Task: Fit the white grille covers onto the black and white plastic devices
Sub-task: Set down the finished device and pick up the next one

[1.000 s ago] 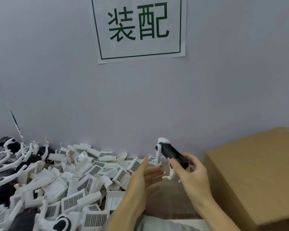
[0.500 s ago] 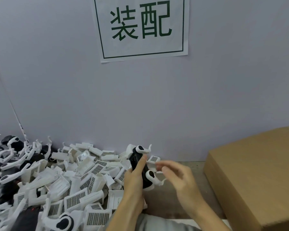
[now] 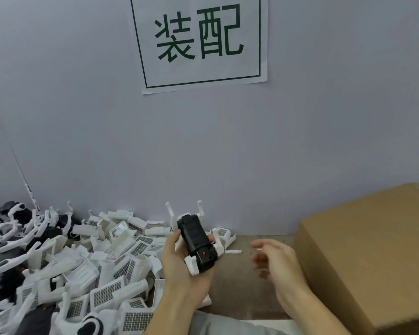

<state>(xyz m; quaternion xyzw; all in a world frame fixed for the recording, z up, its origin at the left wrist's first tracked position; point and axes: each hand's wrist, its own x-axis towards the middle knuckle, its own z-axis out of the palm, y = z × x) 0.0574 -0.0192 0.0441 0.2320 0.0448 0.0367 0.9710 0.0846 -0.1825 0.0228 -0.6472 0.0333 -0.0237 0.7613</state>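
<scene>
Two hands: both above the bench [image 3: 264,308].
Left hand [image 3: 179,267]: its grip curled round a black and white device [image 3: 197,243], held over the bench edge of the pile.
Right hand [image 3: 276,262]: grip loose, fingers spread, holding nothing.
Grille covers [image 3: 102,267]: heaped at left.
Cardboard box [image 3: 368,250]: at right.

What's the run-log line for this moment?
left hand: grips black and white device | right hand: open, empty, blurred | grille cover: not fitted | grille cover pile: left of hands | cardboard box: right
</scene>
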